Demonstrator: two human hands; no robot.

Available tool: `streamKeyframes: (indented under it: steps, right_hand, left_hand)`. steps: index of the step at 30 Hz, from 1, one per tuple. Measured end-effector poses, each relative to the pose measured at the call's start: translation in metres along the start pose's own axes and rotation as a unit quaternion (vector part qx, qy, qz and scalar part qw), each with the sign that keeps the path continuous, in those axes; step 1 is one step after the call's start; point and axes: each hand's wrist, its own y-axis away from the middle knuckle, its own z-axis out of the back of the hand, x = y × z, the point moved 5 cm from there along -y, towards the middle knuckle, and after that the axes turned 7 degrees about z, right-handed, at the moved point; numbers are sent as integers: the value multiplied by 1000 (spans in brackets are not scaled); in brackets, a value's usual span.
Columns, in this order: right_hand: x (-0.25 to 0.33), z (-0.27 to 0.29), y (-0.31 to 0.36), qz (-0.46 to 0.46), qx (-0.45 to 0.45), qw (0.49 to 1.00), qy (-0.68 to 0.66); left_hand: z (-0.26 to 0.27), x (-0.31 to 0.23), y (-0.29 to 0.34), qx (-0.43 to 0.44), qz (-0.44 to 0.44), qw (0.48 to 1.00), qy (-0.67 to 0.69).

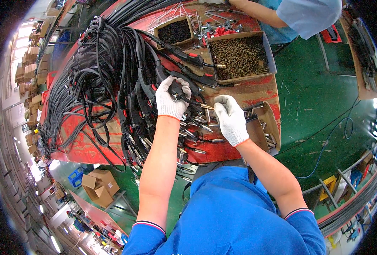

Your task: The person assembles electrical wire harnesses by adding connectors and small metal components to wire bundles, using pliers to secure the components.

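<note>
My left hand, in a white knit glove, is closed around the black handle of a welding torch. The torch's neck points right and ends in a small brass tip. At that brass end, my gloved right hand has its thumb and fingers pinched together. Many similar black welding torches with red triggers and long cables lie heaped around and left of my left hand. Beyond my right hand stands a cardboard box holding a heap of small brass tips.
The worn red table carries a box of small black parts and loose metal pieces. A carton with metal sleeves sits beside my right forearm. Across the table is another person's arm. Below left stands an open cardboard box.
</note>
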Motion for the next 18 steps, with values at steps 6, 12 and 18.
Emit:
streamKeyframes:
  steps: [6,12,18]
  right_hand:
    - [-11,-4,-4,30,-39,999,14]
    - [-7,-10,-6,-11,-23,1000,-14]
    - [9,-5,-1,40,2,995,92]
  left_hand:
    - [-1,1,0,-3,3,1000,-4]
    - [1,-2,-1,10,14,1000,-8]
    - [0,0,0,2,-1,1000,-1]
